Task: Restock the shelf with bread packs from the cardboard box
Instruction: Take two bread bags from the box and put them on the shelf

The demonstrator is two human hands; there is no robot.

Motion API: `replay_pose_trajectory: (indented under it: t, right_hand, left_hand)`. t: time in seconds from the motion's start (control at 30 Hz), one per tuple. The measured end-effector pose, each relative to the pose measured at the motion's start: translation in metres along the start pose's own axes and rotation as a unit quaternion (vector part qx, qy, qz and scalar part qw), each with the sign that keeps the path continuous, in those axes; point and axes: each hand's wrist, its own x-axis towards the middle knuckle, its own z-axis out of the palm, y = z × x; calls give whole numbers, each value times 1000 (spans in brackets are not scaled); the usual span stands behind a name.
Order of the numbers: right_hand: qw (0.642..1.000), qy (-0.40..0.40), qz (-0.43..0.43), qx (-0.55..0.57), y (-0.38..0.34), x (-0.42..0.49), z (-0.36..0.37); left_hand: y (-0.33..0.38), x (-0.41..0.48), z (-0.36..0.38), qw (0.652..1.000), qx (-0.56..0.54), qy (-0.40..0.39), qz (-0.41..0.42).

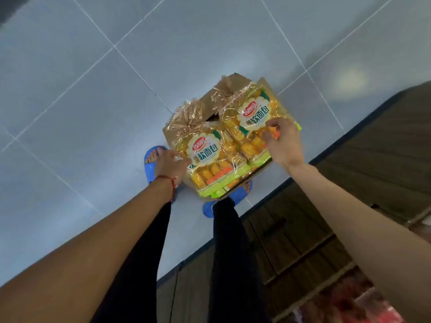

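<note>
Seen from above, a cardboard box (208, 97) sits on the floor between the person's feet. Two bread packs lie side by side on top, long axes running near to far. The right hand (283, 143) pinches the right pack (254, 113). The left hand (171, 164) touches the left pack (207, 155)'s left edge; whether it grips is unclear.

Cardboard box (171, 138) mostly under bread packs (210, 159); red goods (349, 304) blurred, cut by lower-right edge.
</note>
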Motion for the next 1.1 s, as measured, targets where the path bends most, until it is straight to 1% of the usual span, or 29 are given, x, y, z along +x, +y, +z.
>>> replay_pose_trajectory:
  t: [0.07,0.13,0.17,0.2,0.27,0.33,0.37,0.47,0.57,0.7,0.8,0.9,0.93,1.1]
  right_hand:
    - [998,14,-21,-52,12,22,4]
    - [994,19,-54,-94,25,43,8]
    - [992,21,-69,-107,33,55,13]
    - [991,14,-68,-111,38,63,15]
    - [994,0,-58,-96,48,79,19]
    - [996,-12,-41,-80,54,88,20]
    - [997,-20,-32,-71,58,92,21]
    - [997,-46,4,-54,60,93,19]
    - [993,-57,21,-99,59,91,16]
    - [982,-110,69,-139,62,82,8]
    - [984,-120,105,-82,69,66,9]
    - [983,-114,141,28,83,48,14]
    - [981,-115,147,49,82,39,14]
    - [976,-92,166,106,78,9,17]
  left_hand:
    - [-27,36,24,997,-58,48,-25]
    - [-63,74,46,992,-106,64,-31]
    - [-69,83,57,989,-129,69,-38]
    - [-70,83,65,982,-163,79,-47]
    - [-40,54,67,969,-227,70,-69]
    - [-25,43,76,960,-261,25,-96]
    - [-24,43,81,957,-275,16,-92]
    - [-22,38,83,948,-304,32,-90]
    - [-27,29,79,949,-301,38,-85]
    - [-29,19,70,949,-308,42,-61]
    - [-26,15,60,956,-281,63,-58]
    - [-23,14,53,961,-268,60,-41]
    - [-21,13,50,963,-260,60,-36]
    - [-19,12,34,973,-229,31,8]
